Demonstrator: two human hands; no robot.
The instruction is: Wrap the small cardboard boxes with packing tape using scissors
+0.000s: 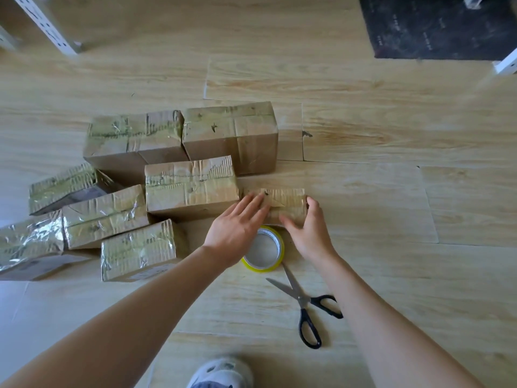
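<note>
A small flat cardboard box, its top covered in tape, lies on the wooden floor in the middle of the view. My left hand presses flat on its left part with straight fingers. My right hand grips its right end, thumb on the near side and fingers round the far corner. Just below the box lies a roll of yellow-edged packing tape, partly hidden by my left hand. Black-handled scissors lie open on the floor to the right of my left forearm.
Several taped cardboard boxes are piled to the left and behind the small box. A black mat lies at the far right, and white metal shelf legs stand at the far left. My slippered foot shows at the bottom edge.
</note>
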